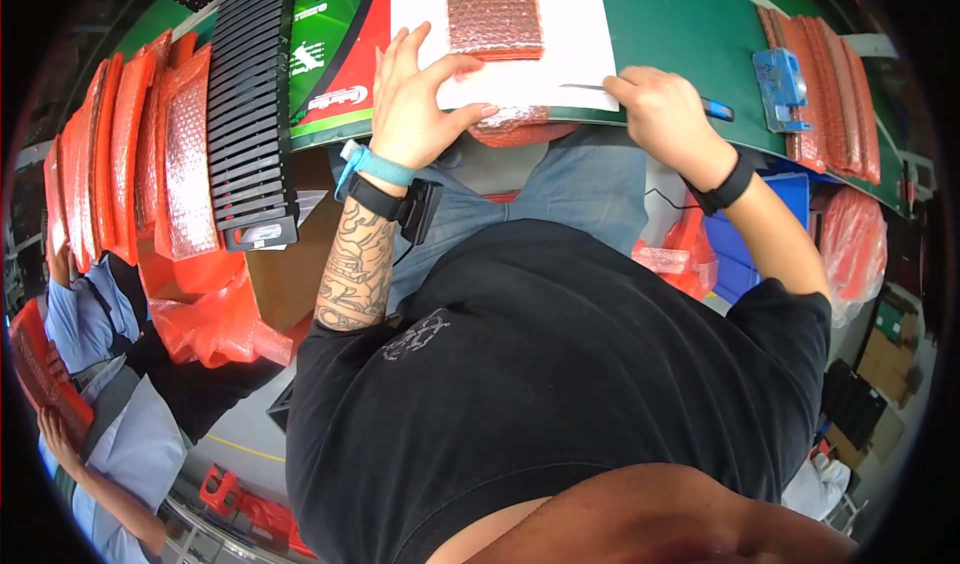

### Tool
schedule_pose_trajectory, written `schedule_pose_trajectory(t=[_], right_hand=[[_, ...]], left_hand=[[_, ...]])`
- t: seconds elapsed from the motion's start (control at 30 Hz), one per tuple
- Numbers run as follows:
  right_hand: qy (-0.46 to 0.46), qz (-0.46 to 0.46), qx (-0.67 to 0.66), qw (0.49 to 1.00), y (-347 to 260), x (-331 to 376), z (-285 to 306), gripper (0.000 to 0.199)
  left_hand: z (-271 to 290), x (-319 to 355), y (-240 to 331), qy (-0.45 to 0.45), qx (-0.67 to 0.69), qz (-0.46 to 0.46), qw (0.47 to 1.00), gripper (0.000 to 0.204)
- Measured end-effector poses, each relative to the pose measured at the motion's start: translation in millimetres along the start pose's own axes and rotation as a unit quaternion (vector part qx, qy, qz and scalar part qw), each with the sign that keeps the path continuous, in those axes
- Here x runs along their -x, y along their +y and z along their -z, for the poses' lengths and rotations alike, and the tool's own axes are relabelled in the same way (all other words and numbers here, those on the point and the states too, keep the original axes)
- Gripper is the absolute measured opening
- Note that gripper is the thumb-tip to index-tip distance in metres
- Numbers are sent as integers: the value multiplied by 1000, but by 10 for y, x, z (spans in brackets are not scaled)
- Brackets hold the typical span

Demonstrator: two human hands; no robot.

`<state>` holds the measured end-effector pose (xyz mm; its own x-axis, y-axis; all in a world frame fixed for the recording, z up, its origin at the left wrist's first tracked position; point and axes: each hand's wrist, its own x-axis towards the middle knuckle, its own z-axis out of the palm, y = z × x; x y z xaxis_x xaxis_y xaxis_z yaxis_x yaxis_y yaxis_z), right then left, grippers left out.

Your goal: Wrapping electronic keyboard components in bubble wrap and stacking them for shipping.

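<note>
My left hand (418, 96) is spread out with its palm down on a white sheet (590, 24). Its index finger and thumb reach to a red-pink bubble-wrap pouch (493, 9) lying on that sheet. A bubble-wrap flap (520, 117) shows at the table's near edge, below my thumb. On the right, my right hand (655, 109) is closed around a knife (719, 111) with a blue-and-black handle. Its thin metal blade points left across the sheet, just below the pouch. My fingers hide the middle of the knife.
A black slatted rack (252, 94) stands left of a green-and-red printed board (335, 54). Bubble-wrap pouches (130, 154) line the far left; more (830, 94) stand right, beside a blue tape dispenser (783, 89). At lower left, a co-worker (120, 444) holds a red pouch. Blue bins (760, 234) sit below the table.
</note>
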<state>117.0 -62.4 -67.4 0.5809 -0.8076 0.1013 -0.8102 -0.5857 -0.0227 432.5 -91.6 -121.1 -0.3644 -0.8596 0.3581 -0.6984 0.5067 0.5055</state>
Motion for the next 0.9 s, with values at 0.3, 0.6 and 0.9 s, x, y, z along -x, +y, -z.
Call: schedule_pose_trajectory(t=[0.3, 0.6, 0.9], right_hand=[[57, -137, -113, 982, 1075, 220, -79, 21], [232, -149, -187, 943, 381, 196, 295, 28], [227, -126, -370, 892, -635, 666, -709, 39]], left_hand=[[-62, 351, 186, 93, -30, -90, 991, 28], [213, 475, 1021, -80, 181, 30, 980, 7], [1026, 186, 1432, 95, 291, -26, 952, 26]])
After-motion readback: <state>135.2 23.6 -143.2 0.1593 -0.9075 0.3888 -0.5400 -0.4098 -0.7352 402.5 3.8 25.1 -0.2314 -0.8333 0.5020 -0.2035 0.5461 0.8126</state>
